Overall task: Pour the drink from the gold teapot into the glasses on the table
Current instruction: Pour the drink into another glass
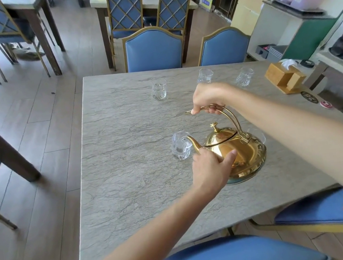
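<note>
The gold teapot (244, 150) is tilted to the left over the grey stone table (130, 191). Its spout tip sits at the rim of a clear cut glass (180, 147). My right hand (208, 98) grips the arched handle from above. My left hand (211, 169) is pressed against the pot's near side below the spout. Three more clear glasses stand at the far side: one at the left (159, 88), one in the middle (204, 76) partly behind my right hand, one at the right (244, 77). The rim of another glass (260, 134) peeks out behind the pot.
A wooden tissue box (284, 77) and two round coasters (309, 97) lie at the table's right edge. Blue chairs (154, 50) stand at the far side and one (240, 255) at the near side. A counter with shelves stands to the right.
</note>
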